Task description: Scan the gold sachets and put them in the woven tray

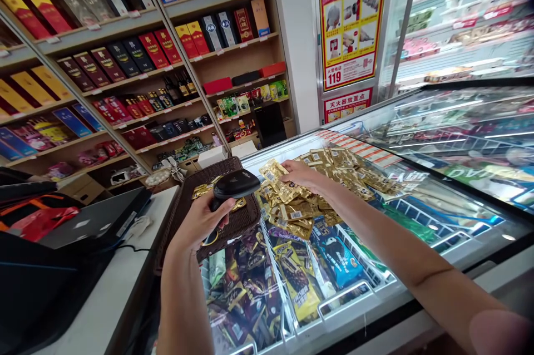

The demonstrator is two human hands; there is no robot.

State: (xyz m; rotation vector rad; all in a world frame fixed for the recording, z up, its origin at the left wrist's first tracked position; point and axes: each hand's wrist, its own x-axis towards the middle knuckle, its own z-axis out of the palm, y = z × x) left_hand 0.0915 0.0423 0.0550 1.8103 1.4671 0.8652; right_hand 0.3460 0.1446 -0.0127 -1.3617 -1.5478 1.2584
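Observation:
My left hand [204, 215] is wrapped round the handle of a black barcode scanner [236, 181], whose head points toward the right. In my right hand [303, 174] is a small gold packet [273, 171], pinched at its right side and held just off the scanner's head. Below and beyond it spreads a heap of similar gold packets [296, 211] on the freezer's glass top. A dark brown woven basket [227, 237] stands under the scanner, with some gold packets [204, 190] inside it.
Beneath the glass, a chest freezer holds wrapped ice creams [297, 280] in white wire baskets [362, 288]. To the left is a white counter [137, 260] with a laptop [92, 221]. Shelves of boxed bottles [125, 60] line the back wall, beside a red and yellow poster [352, 21].

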